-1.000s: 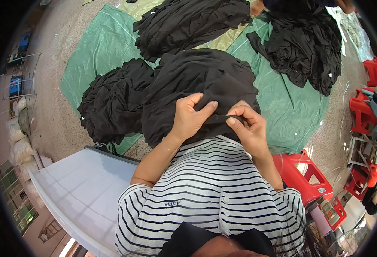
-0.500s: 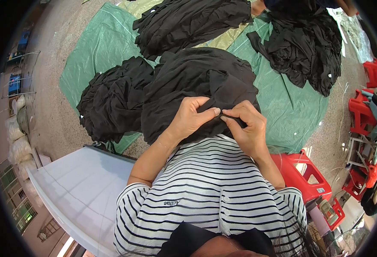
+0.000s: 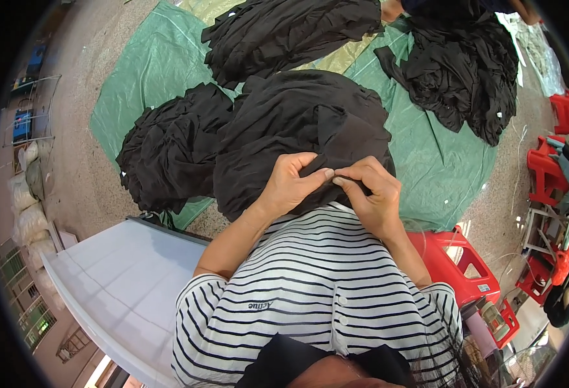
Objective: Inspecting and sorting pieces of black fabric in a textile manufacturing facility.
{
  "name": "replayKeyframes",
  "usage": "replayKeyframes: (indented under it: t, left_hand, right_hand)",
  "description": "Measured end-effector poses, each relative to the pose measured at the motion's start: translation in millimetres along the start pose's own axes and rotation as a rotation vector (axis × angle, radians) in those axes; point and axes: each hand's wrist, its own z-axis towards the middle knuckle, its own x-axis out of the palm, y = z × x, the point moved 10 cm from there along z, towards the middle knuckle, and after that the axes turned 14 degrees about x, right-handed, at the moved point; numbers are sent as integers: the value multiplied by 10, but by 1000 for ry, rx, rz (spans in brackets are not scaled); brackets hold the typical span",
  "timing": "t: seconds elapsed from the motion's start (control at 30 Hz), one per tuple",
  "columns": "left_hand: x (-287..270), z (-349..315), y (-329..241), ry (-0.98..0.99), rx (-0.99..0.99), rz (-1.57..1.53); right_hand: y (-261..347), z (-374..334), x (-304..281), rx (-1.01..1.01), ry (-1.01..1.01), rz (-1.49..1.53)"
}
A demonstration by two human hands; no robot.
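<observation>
A heap of black fabric (image 3: 278,123) lies right in front of me, its near side against my striped shirt. Both hands pinch an edge of this fabric between thumb and fingers, close together near my waist. My left hand (image 3: 292,184) has its thumb on top of the folded edge. Beside it, my right hand (image 3: 371,194) grips the same edge with curled fingers and thumb. The fingertips almost meet. Whether a small thing sits between them is too small to tell.
More black fabric piles lie to the left (image 3: 174,149), far (image 3: 291,35) and far right (image 3: 455,71) on a green sheet (image 3: 439,174). A white panel (image 3: 123,284) stands at lower left, a red stool (image 3: 459,265) at right. Another person's hand (image 3: 392,10) touches the far piles.
My left hand has dropped slightly, and a fold of the fabric now shows between its thumb and fingers. The right hand keeps nearly the same place, still pinching.
</observation>
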Motion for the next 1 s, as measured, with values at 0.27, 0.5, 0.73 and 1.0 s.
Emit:
replayKeyframes:
  t: [0.27,0.5,0.73,1.0]
  left_hand:
    - [-281,40,88,-304,-9,-227]
    - [-315,25,80,-347,16,-313]
    - [-223,6,100,-167,-24,122]
    - [-140,17,156,-75,-125,-88]
  right_hand:
    - [-484,-21,242,387,380,154]
    - [-694,-78,316,529,442,329]
    - [-586,-106,294,530,253,867]
    - [-199,15,222,191,237,86]
